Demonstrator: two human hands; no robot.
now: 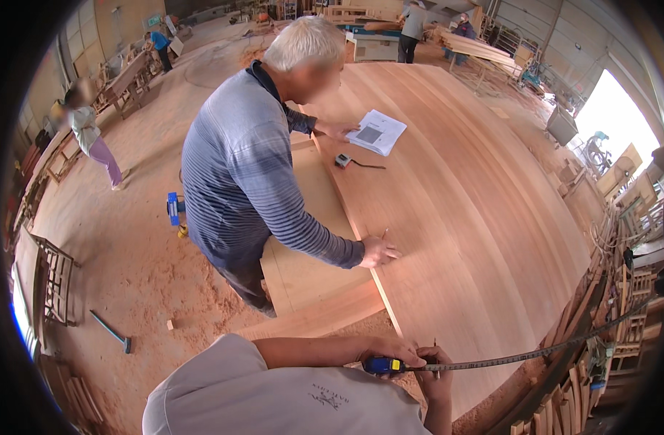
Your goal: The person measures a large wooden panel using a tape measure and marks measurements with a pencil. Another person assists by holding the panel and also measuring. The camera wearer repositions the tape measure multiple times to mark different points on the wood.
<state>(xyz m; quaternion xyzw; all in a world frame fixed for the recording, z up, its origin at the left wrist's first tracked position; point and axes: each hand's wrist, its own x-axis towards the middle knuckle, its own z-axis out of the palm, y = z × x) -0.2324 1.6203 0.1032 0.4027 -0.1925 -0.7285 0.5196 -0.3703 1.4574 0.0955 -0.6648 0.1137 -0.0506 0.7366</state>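
My left hand (398,349) is closed on a dark blue tape measure (379,365) with a yellow button, close in front of my shirt. Its long blade (520,357) runs out to the right, curving upward past the board's near end. My right hand (437,373) is beside the case, fingers closed around the blade, with a thin pencil (435,342) poking up from them. Both hands are at the near edge of a wide panel of joined planks (448,217). Across from me, a co-worker leans over it, one hand (380,251) holding a pencil, the other (337,130) at some papers (377,133).
Another tape measure (343,161) lies on the panel. Stacked wood strips (564,406) crowd the right side. A hammer-like tool (113,333) and a small wood block (171,325) lie on the dusty floor at left. Other people work farther back.
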